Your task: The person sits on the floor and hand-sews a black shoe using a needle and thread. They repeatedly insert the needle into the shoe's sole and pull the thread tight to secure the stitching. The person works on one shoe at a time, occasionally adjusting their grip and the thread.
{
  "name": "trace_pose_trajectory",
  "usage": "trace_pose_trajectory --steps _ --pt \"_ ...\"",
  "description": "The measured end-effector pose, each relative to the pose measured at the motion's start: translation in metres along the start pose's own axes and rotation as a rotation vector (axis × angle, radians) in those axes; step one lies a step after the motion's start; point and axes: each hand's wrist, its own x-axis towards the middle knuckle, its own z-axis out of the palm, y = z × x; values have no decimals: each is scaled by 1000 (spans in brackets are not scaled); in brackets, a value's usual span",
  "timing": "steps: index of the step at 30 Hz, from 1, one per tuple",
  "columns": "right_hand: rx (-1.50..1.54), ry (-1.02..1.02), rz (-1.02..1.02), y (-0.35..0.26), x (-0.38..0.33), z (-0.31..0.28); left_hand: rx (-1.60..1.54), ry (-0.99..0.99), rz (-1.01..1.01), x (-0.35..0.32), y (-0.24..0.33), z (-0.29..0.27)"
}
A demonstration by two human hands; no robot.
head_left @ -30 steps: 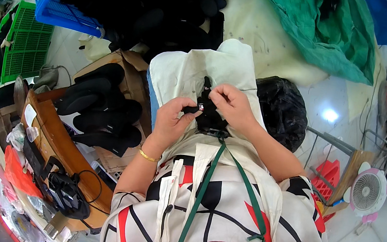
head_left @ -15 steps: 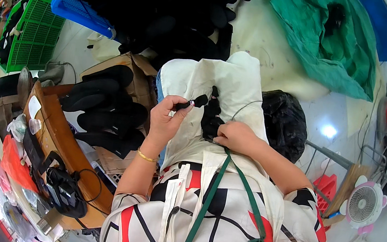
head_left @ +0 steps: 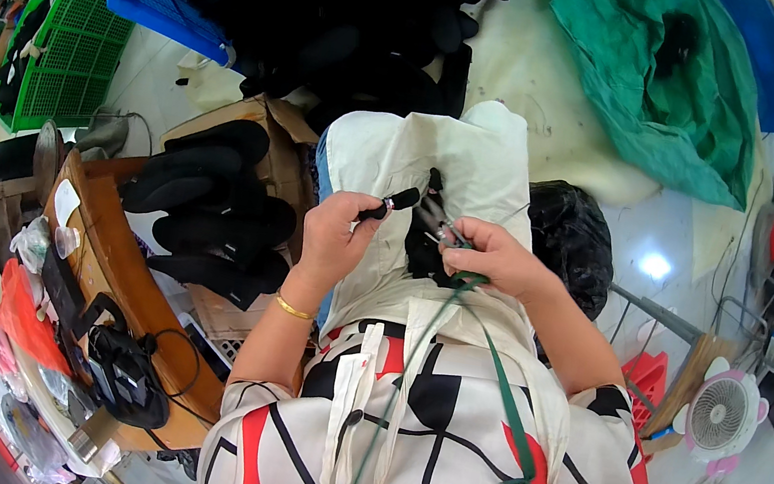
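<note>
My left hand (head_left: 336, 234) is closed, pinching a small black fabric strip (head_left: 402, 200) with a pale band near the fingers. Close to its right, my right hand (head_left: 498, 260) grips small metal thread snips (head_left: 442, 228), their blades smeared by motion and pointing toward the strip. A green cord (head_left: 408, 377) runs up from the snips toward my neck. Under the hands, several more black fabric strips (head_left: 423, 260) lie in a loose bunch on the cream apron (head_left: 371, 150) over my lap; the right hand partly covers them.
Black padded pieces (head_left: 221, 206) fill a cardboard box on the left, beside a wooden table (head_left: 122, 286). A dark heap (head_left: 341, 22) lies ahead by a blue crate (head_left: 156, 8). Right are a black plastic bag (head_left: 569, 246), green cloth (head_left: 703, 100) and a fan (head_left: 723, 412).
My right hand has lifted from the bunch on the lap, and the snips now show in it. The strip in my left hand has turned to point further up and right.
</note>
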Motion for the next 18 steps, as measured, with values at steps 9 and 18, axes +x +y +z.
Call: trace_pose_trajectory --steps 9,18 --pt "-567 455 -485 0 14 35 163 -7 165 7 12 -1" --pt "-728 545 -539 -3 16 38 198 0 241 7 14 0"
